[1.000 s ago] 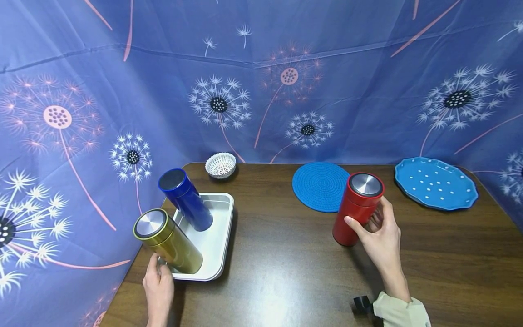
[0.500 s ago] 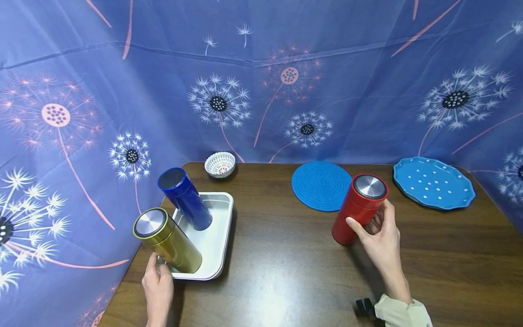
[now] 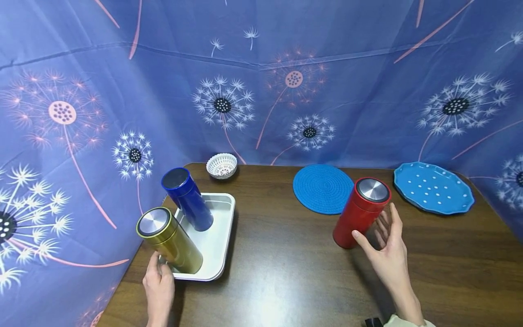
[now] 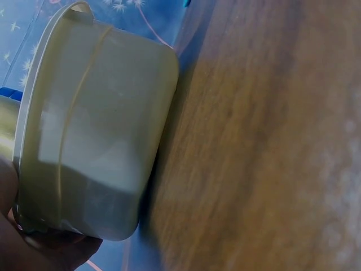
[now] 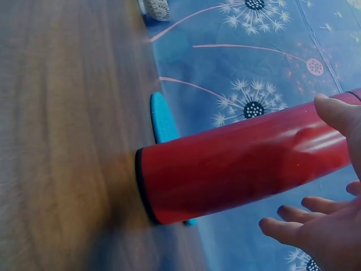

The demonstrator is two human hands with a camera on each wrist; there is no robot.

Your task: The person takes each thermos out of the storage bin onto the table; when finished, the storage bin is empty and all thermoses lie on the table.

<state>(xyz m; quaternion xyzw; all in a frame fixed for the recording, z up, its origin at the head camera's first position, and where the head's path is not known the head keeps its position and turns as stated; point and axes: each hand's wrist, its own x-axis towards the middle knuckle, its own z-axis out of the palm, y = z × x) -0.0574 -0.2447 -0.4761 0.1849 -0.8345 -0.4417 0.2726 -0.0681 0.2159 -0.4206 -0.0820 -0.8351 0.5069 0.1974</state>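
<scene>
A red thermos flask stands upright on the wooden table. My right hand is beside it with fingers spread; in the right wrist view the fingers are apart from the red flask. At the left, my left hand grips the near left corner of a white tray, its fingers reaching under the rim in the left wrist view. Within the tray stand a gold thermos flask, close to the left hand, and a blue thermos flask behind it.
Behind the red flask lies a round blue woven mat. A blue plate with white dots sits at the back right. A small white openwork bowl is near the back edge, before a patterned blue cloth.
My right hand has loosened from the red flask, fingers opening and drawing back to the right. The red flask stays standing about where it was. My left hand keeps its hold on the tray.
</scene>
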